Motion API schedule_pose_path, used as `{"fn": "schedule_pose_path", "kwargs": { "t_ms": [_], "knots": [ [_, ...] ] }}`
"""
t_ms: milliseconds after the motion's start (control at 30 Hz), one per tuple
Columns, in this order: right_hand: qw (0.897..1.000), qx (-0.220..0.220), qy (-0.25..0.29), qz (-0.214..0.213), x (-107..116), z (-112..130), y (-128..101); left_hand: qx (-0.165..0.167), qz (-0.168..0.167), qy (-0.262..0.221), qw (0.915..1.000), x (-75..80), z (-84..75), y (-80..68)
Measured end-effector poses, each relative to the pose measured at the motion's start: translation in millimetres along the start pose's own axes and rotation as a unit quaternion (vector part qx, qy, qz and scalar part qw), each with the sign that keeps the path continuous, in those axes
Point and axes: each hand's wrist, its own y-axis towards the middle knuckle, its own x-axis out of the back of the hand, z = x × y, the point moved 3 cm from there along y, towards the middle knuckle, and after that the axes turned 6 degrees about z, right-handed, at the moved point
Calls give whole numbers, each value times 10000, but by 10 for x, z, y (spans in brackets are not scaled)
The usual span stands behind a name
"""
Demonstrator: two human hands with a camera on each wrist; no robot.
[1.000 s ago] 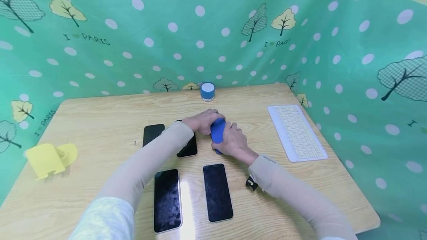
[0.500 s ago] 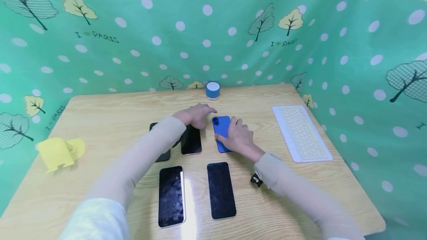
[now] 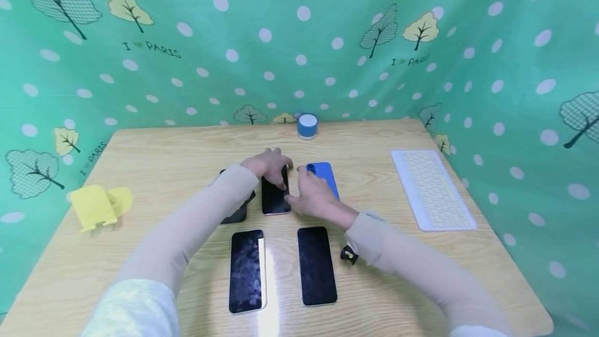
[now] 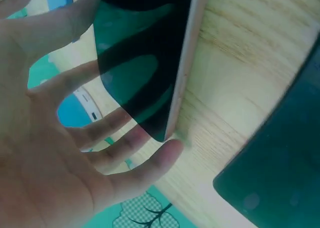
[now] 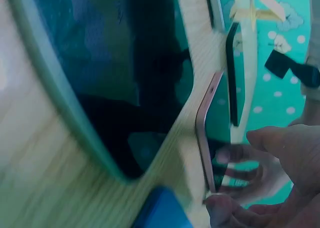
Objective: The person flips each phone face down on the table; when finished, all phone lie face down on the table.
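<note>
A black-screened smartphone with a pinkish frame [image 3: 275,203] lies face up at mid-table. My left hand [image 3: 272,164] is over its far end, fingers spread and loosely bent; in the left wrist view the fingertips are right at the phone's [image 4: 145,82] end and edges. Beside its right long edge is my right hand [image 3: 314,194], thumb and fingers apart, fingertips close to the frame in the right wrist view. A blue smartphone [image 3: 326,171], back up with its camera showing, lies partly hidden under my right hand.
Nearer stand-in-row phones, a left one [image 3: 246,272] and a right one [image 3: 317,267], lie face up. Another dark phone [image 3: 236,215] is partly behind my left forearm. A white keyboard [image 3: 432,189], a blue round speaker-like cylinder [image 3: 307,127] and a yellow stand [image 3: 95,207] sit farther out.
Both hands held the blue phone on edge; it now lies flat, back up. My left hand left it for the pink-framed phone, then my right hand let go and moved left to that phone.
</note>
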Motion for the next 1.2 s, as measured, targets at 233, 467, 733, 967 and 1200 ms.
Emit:
{"fn": "schedule_pose_path", "kwargs": {
  "t_ms": [233,467,733,967,1200],
  "knots": [
    [9982,147,405,427,-90,80,21,-45,53,-29,10000,1,-51,-31],
    [9983,140,358,444,-150,80,47,-169,-77,-192,9996,-10,-28,-35],
    [9983,130,345,455,-193,88,62,-394,-144,-353,9985,-46,70,9],
    [9982,175,339,460,-189,95,87,-522,-217,-385,9977,-41,92,14],
    [9973,138,387,606,-167,97,108,-826,-324,-207,9958,4,47,-21]
  ]
}}
